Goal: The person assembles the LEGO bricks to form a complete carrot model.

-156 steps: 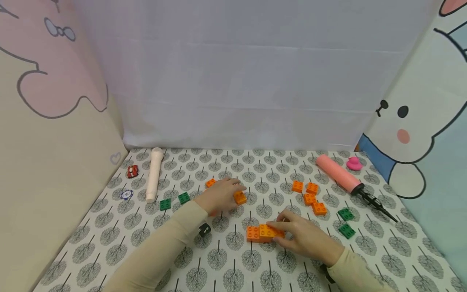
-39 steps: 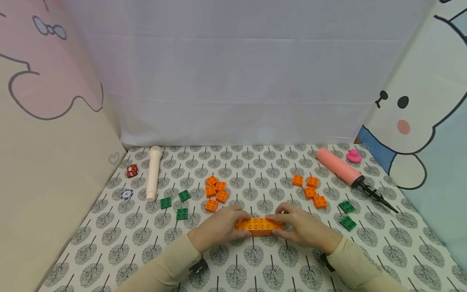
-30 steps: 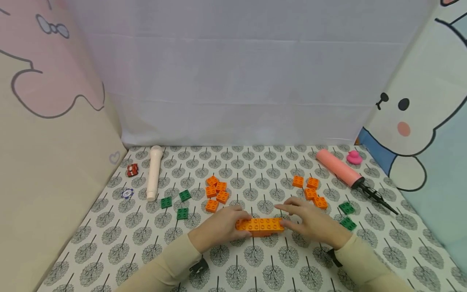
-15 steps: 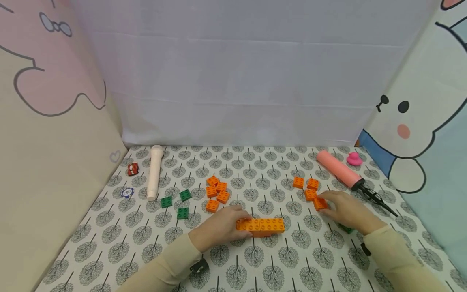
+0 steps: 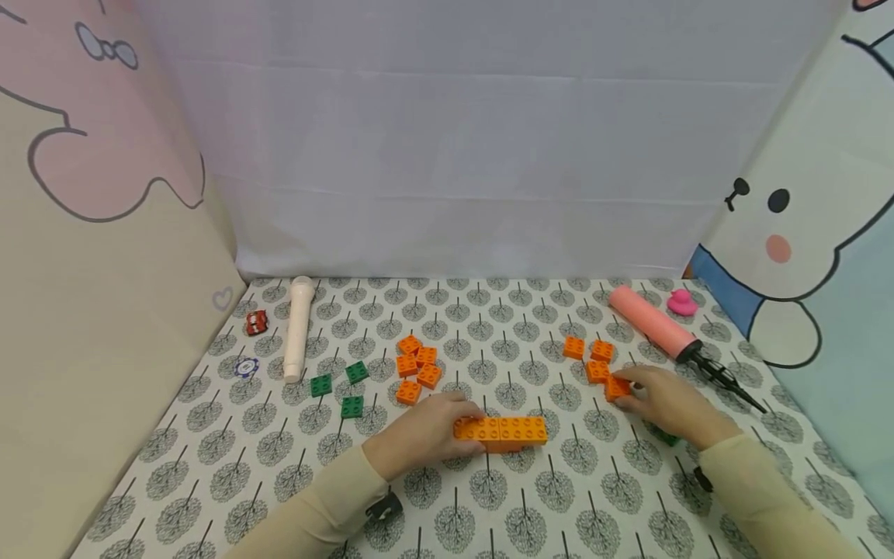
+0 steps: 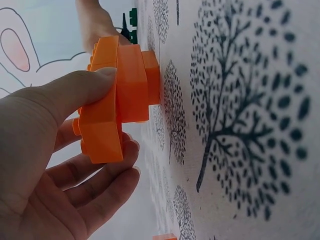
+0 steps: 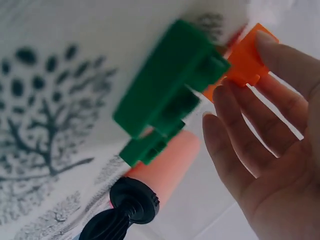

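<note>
My left hand (image 5: 429,427) grips the left end of a stack of joined orange toy bricks (image 5: 522,431) on the patterned cloth. In the left wrist view, the thumb presses one side of the stack (image 6: 132,85), with the fingers curled behind it. Two long bricks lie end to end as the top layer, over shorter layers. On the right, my right hand (image 5: 667,397) pinches a small square orange brick (image 5: 617,388) between thumb and fingers. The right wrist view shows that orange brick (image 7: 248,57) at the fingertips, beyond a green brick (image 7: 170,80).
Several loose orange bricks (image 5: 408,365) and three green ones (image 5: 352,407) lie left of centre. Three more orange bricks (image 5: 574,347) sit beyond my right hand. Further off are a pink air pump (image 5: 649,322), a pink duck (image 5: 682,303), a white microphone-shaped stick (image 5: 299,330), a red toy car (image 5: 256,322) and a chip (image 5: 247,367).
My left hand has come from the left-hand bricks to the stack, whose top layer has grown leftward. My right hand has released the stack and moved right to a small orange brick.
</note>
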Motion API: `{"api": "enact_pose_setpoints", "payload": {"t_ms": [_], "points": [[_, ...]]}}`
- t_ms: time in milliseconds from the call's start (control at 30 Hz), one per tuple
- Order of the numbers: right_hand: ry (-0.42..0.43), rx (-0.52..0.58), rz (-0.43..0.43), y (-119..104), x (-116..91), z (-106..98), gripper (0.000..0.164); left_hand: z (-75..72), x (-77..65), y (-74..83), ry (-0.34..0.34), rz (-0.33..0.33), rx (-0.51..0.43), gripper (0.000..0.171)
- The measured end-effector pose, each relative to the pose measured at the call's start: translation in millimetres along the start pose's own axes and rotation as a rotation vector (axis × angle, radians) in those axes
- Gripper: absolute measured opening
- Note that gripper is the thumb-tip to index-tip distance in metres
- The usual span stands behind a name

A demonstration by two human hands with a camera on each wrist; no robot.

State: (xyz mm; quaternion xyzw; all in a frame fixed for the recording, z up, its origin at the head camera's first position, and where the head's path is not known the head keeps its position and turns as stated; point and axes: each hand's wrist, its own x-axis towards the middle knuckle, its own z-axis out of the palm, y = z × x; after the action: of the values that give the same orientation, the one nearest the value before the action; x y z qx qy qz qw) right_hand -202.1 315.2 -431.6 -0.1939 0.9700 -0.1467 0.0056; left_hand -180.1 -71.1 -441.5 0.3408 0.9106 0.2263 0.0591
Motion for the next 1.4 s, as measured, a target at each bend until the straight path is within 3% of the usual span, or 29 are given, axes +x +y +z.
{"api": "enact_pose_setpoints", "payload": {"t_ms": [200, 433, 800, 1133, 1400], "points": [[0.061, 0.076, -0.022, -12.7, -6.3, -6.6, 0.044, -2.0, -0.4, 1.6, 0.007, 0.002, -0.004, 0.041], [0.113, 0.179, -0.09, -41.2, -6.5, 2.3, 0.043, -1.6, -1.2, 2.5, 0.004, 0.0, -0.005, 0.041], [0.103, 0.257, -0.267, -90.9, -4.1, 12.1, 0.039, -2.0, -1.5, 2.6, 0.003, -0.01, -0.015, 0.041], [0.118, 0.265, -0.381, -99.0, -3.2, 24.4, 0.041, -2.2, -2.2, 4.6, 0.008, 0.002, -0.014, 0.041], [0.13, 0.283, -0.378, -100.4, -2.5, 29.5, 0.041, -1.8, -1.5, 3.7, 0.008, -0.006, -0.011, 0.041]]}}
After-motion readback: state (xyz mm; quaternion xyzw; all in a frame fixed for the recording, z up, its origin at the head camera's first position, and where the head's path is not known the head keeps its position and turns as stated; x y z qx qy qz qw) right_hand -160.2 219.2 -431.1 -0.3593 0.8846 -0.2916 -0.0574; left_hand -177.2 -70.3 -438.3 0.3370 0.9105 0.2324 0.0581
